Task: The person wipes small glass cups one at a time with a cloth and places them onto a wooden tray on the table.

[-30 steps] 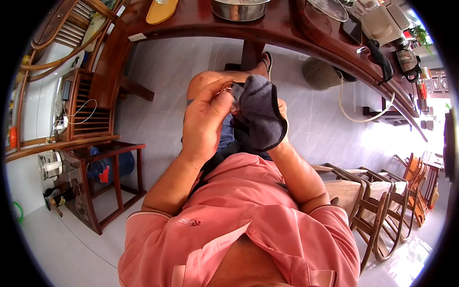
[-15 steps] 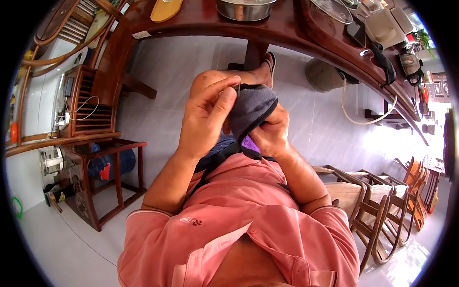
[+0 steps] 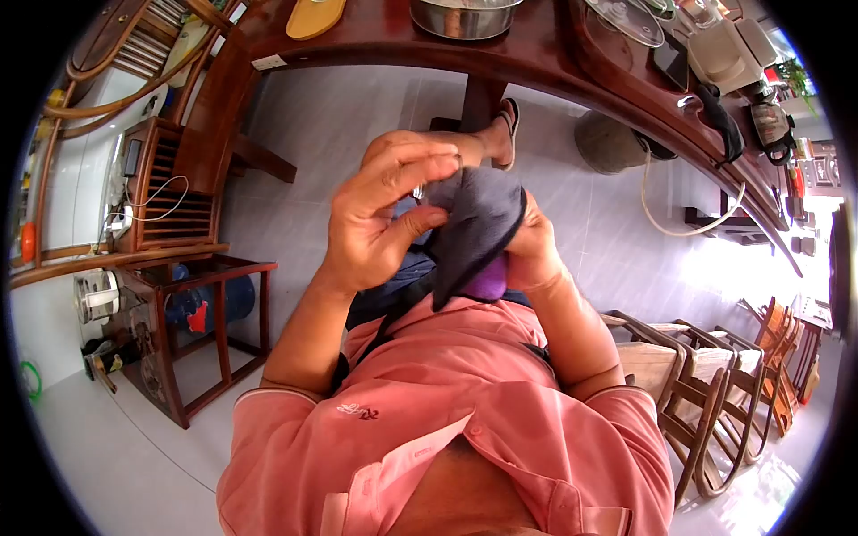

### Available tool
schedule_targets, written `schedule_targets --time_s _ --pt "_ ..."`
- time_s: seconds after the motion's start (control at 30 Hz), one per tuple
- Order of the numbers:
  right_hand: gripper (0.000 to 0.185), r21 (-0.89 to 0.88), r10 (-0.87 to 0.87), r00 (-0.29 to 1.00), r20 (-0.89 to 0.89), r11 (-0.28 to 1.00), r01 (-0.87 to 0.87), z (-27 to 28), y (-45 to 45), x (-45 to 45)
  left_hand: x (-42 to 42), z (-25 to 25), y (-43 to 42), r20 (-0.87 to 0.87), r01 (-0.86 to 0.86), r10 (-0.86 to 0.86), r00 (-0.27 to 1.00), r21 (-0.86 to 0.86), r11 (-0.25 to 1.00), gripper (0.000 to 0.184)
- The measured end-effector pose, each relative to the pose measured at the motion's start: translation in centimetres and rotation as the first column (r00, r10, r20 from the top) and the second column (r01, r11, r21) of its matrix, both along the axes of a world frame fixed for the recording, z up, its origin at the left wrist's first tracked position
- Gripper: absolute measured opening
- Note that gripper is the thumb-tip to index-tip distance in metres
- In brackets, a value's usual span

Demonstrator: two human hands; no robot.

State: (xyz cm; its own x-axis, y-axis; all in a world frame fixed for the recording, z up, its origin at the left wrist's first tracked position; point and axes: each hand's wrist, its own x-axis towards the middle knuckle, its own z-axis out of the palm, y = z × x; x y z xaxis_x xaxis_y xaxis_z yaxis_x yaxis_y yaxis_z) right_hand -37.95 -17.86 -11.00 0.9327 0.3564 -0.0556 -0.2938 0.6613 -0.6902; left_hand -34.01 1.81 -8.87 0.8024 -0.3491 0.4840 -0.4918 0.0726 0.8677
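Observation:
A dark grey cloth piece [image 3: 478, 214] with black edging and a purple lining [image 3: 488, 280] is held up above my lap, shaped like a slipper upper. My right hand [image 3: 536, 246] grips it from the right side, with some of its fingers hidden behind and inside the cloth. On the other side, my left hand [image 3: 380, 210] has its thumb and fingers apart, with the fingertips close to the cloth's upper left edge. A small shiny spot shows between those fingers; I cannot tell what it is.
A dark red wooden table [image 3: 357, 55] curves across the front, bearing a metal pot [image 3: 465, 20], a yellow tray [image 3: 315, 16] and a glass lid [image 3: 630, 20]. A bucket [image 3: 608, 143] stands beneath it. Folded wooden chairs [image 3: 715, 393] lean at right; a wooden stand [image 3: 219, 335] is at left.
My left thumb and fingers have spread apart from a pinch at the cloth's edge. The cloth has turned and tilted in my right hand, showing more of its grey outer face.

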Motion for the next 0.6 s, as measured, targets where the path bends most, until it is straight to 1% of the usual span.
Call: schedule_targets --time_s 0.03,0.07,0.17,0.2,0.27,0.3,0.33,0.37,0.4,0.43,0.47,0.53,0.57,0.6 --pt "0.038 0.119 0.004 0.998 -0.06 0.993 0.004 0.1 -0.2 -0.1 0.3 0.1 0.0 0.096 -0.023 0.018 0.995 0.052 0.998 0.042" --pt "0.044 0.235 0.044 0.995 -0.085 0.972 -0.023 -0.5 -0.4 0.0 0.5 0.2 0.1 0.191 -0.052 0.032 0.981 0.103 0.993 0.042" --pt "0.041 0.351 0.065 0.976 -0.206 0.936 0.012 0.0 -0.1 0.1 0.9 0.3 0.6 0.236 -0.074 0.025 0.971 0.202 0.977 0.042" --pt "0.04 0.389 0.085 0.968 -0.237 0.921 0.014 -0.2 0.0 0.1 1.0 0.3 0.5 0.216 -0.058 0.017 0.976 0.187 0.981 0.04" --pt "0.038 0.14 0.048 0.995 -0.092 0.99 -0.035 -0.9 0.0 -0.1 0.8 0.5 0.6 0.173 -0.025 -0.003 0.985 0.158 0.987 0.037" --pt "0.038 0.01 0.043 0.999 -0.018 0.999 -0.043 -1.2 0.0 -0.2 0.4 0.5 0.7 0.002 0.034 -0.034 0.999 0.057 0.998 0.036" --pt "0.038 -0.215 0.085 0.985 0.152 0.975 -0.051 -1.2 0.0 -0.3 -0.2 0.7 1.0 -0.166 0.073 -0.081 0.983 -0.055 0.996 0.036" --pt "0.039 -0.375 0.141 0.94 0.311 0.927 -0.015 -1.2 0.0 -0.1 -0.6 0.8 1.1 -0.323 0.088 -0.14 0.936 -0.172 0.981 0.037" --pt "0.039 -0.516 0.22 0.864 0.454 0.855 0.054 -1.1 -0.2 0.7 -0.6 0.5 0.5 -0.28 0.047 -0.095 0.955 -0.172 0.984 0.037" --pt "0.04 -0.627 0.314 0.762 0.566 0.764 0.151 -1.0 -0.5 1.6 -0.5 0.4 0.7 -0.323 0.045 -0.09 0.942 -0.142 0.989 0.037" --pt "0.049 -0.69 0.381 0.663 0.644 0.664 0.289 -0.7 -0.8 2.4 -0.4 0.4 1.2 -0.368 0.048 -0.086 0.926 -0.112 0.993 0.038" --pt "0.054 -0.761 0.5 0.575 0.648 0.385 0.522 0.7 -1.2 2.3 -0.1 -0.3 1.5 -0.442 0.057 -0.078 0.894 -0.059 0.997 0.045" --pt "0.056 -0.742 0.566 0.532 0.63 0.235 0.628 1.2 -1.3 2.4 0.0 -0.3 1.7 -0.523 0.09 -0.096 0.847 -0.037 0.995 0.045" --pt "0.062 -0.697 0.585 0.496 0.642 0.176 0.695 1.1 -1.3 2.5 0.1 0.0 2.0 -0.6 0.122 -0.108 0.792 -0.016 0.992 0.046"
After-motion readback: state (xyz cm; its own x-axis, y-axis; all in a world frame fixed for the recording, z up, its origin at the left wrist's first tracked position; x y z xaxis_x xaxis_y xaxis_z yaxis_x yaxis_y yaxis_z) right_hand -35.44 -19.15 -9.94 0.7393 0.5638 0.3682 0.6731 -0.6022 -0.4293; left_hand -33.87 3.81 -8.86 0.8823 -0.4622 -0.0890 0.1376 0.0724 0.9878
